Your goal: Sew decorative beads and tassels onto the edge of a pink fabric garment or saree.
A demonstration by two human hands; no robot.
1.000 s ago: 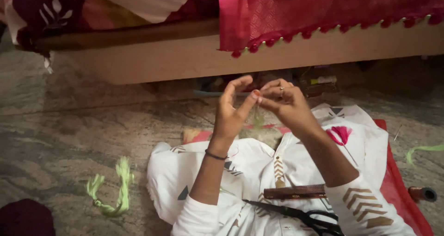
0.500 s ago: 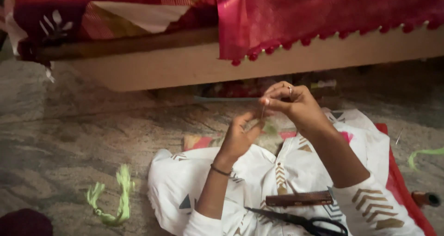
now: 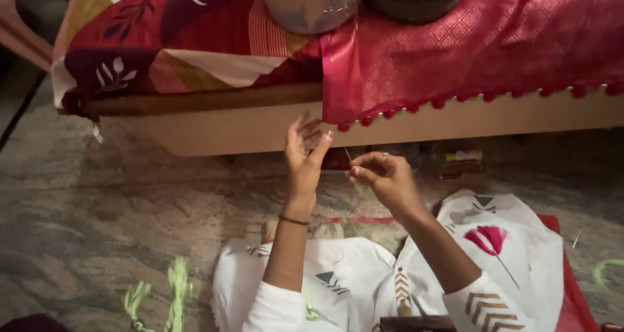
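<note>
The right hand (image 3: 383, 179) pinches a thin needle (image 3: 349, 156) between its fingertips; the left hand (image 3: 304, 151), fingers loosely spread, grasps nothing, just beside it.

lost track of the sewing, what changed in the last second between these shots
The left hand rose and opened, fingers spread, apart from the right hand, which keeps its pinch grip on a needle. The scissors are now out of view. The red cloth and green threads stayed put.
</note>
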